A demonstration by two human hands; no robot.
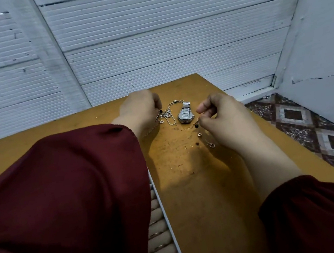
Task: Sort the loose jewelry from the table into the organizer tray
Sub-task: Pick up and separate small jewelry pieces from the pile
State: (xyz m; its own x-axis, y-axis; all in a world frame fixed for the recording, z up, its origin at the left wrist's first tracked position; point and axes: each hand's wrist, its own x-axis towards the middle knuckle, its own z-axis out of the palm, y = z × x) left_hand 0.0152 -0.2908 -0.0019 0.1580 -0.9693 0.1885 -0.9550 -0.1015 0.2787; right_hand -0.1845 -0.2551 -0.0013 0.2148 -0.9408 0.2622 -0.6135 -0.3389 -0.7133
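Silver chain [169, 113] lies in a loose tangle on the scuffed wooden table [190, 176], just beside a steel watch [185, 114] lying flat. Left hand [139, 108] is curled over the chain's near end, fingertips seemingly pinching a small charm. Right hand [223, 118] pinches a thin strand with tiny heart charms [211, 145] dangling. These pieces look light, limp and snag-prone; best lifted by the clasp or a charm. Ridged padded tray [162, 234] sits near, under the left sleeve [65, 205]
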